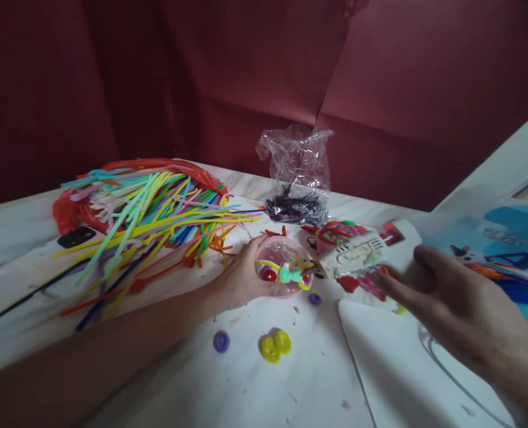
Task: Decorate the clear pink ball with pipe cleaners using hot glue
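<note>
My left hand (248, 276) is wrapped round a small pink round container (285, 245). On the container's near side are coils of pipe cleaner in yellow and red, with a mint-green piece (290, 274) between them. My right hand (451, 303) grips a white hot glue gun (357, 254), its nozzle pointing left at the container's right side. Whether the nozzle touches the container I cannot tell. Near the container lie a purple coil (315, 299), another purple coil (221, 341) and yellow coils (276, 346).
A heap of colourful pipe cleaners (157, 202) spills from a red bag at the left, partly over a white phone (27, 270). Behind stands a clear plastic bag (297, 172) with dark strands. A pink decorated item (341, 233) sits behind the glue gun. A blue printed package (508, 238) lies right.
</note>
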The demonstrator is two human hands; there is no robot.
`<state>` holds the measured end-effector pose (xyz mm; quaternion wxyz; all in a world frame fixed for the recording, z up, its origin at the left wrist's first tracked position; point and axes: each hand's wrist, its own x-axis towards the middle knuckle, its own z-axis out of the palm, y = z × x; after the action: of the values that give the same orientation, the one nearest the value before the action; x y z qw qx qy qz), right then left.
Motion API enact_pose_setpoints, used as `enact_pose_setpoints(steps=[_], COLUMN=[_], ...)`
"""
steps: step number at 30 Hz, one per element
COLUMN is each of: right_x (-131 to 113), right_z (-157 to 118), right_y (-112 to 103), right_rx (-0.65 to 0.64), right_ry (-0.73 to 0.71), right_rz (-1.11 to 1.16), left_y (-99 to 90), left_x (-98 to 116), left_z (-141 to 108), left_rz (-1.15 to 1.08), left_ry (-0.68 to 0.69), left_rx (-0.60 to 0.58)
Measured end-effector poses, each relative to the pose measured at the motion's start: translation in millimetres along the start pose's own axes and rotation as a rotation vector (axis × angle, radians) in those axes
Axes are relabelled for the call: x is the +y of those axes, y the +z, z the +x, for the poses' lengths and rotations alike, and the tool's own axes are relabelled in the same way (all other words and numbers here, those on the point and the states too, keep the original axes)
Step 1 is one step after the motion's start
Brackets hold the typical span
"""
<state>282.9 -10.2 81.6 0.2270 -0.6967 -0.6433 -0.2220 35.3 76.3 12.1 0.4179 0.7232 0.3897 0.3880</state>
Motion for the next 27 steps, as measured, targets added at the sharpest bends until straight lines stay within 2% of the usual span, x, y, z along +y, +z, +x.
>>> enact_pose_setpoints(steps=[3,7,13,19,27], right_x=[-20.3,-25.3,-20.0,-21.0,-21.1], right_z=[10.7,15.2,16.5,16.5,15.2], right_y=[-5.4,-7.5,-3.9,-5.2,-7.6], right_rx=[-0.017,0.036,0.045,0.055,0.102], right_ry=[0.155,0.191,0.180,0.192,0.093], right_rz=[0.001,-0.024,-0.028,-0.032,-0.034], left_y=[1.2,2.8,2.8,2.1,4.0], left_x=[-1.5,-3.6,-5.1,-2.3,-4.8], left_z=[1.2,2.1,2.1,1.9,1.3], left_rz=[-0.066,-0.109,-0.112,-0.126,-0.198], left_ry=[0.074,0.150,0.085,0.082,0.090], left_rx=[-0.012,-0.033,-0.021,-0.032,-0.038])
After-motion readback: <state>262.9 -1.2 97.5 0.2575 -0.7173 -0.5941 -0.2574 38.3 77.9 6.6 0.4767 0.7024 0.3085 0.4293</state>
